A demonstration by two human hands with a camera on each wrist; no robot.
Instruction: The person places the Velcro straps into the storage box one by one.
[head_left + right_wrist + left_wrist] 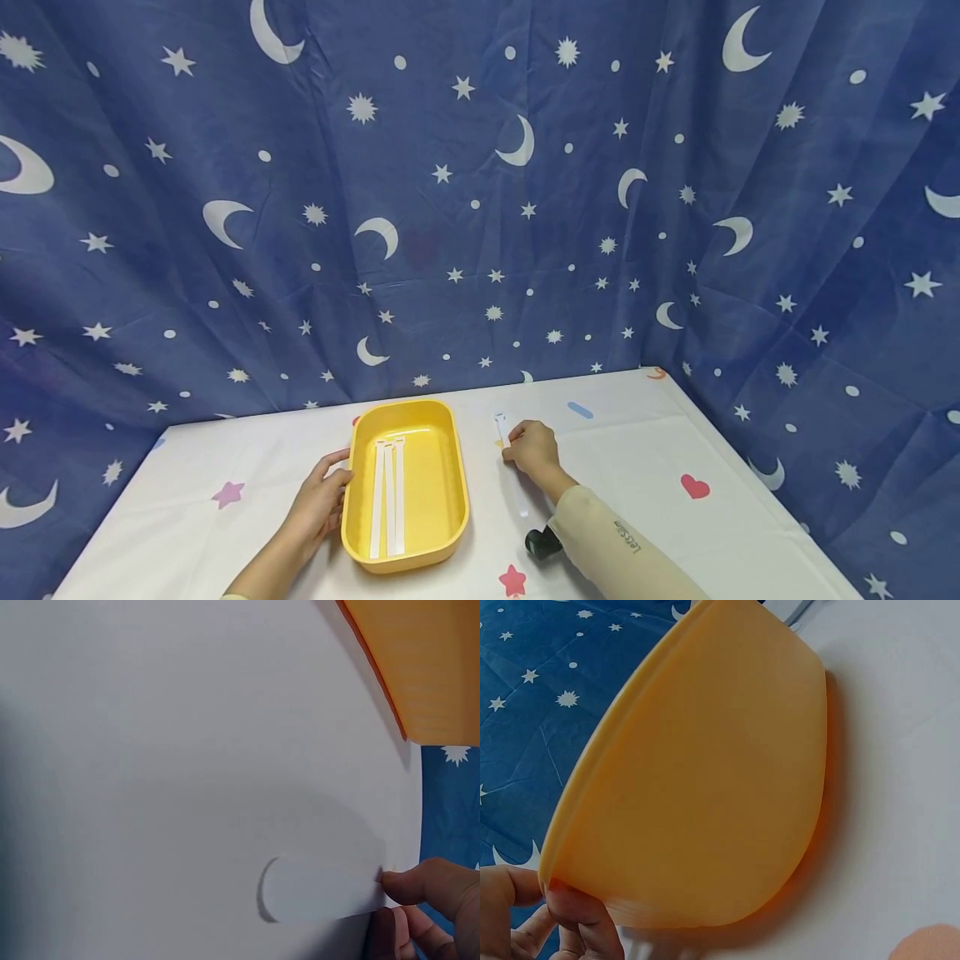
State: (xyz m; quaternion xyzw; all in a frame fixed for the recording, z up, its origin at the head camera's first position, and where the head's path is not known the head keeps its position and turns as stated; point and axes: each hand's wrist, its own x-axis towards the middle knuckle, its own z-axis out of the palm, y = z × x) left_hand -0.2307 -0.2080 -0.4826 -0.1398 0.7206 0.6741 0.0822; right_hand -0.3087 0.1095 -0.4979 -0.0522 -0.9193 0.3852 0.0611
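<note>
My left hand [318, 500] pinches the rim at the left side of a yellow plastic tray [459, 467]; in the left wrist view thumb and fingers grip that rim [555, 832]. Inside the tray lie three white cable ties [399, 500], flat strap-like strips side by side with slotted heads at the far end. Right of the tray, my right hand [534, 450] pinches another white cable tie [502, 427] between thumb and fingers. Its slotted head points away from me. Close up in the right wrist view, the rounded tail of this cable tie [319, 891] extends over the white cloth.
A white tablecloth [630, 450] with printed stars and hearts covers the table. Blue curtains [450, 208] with moons and stars rise behind it and on the right. A dark wrist-worn device [542, 543] sits under the right forearm.
</note>
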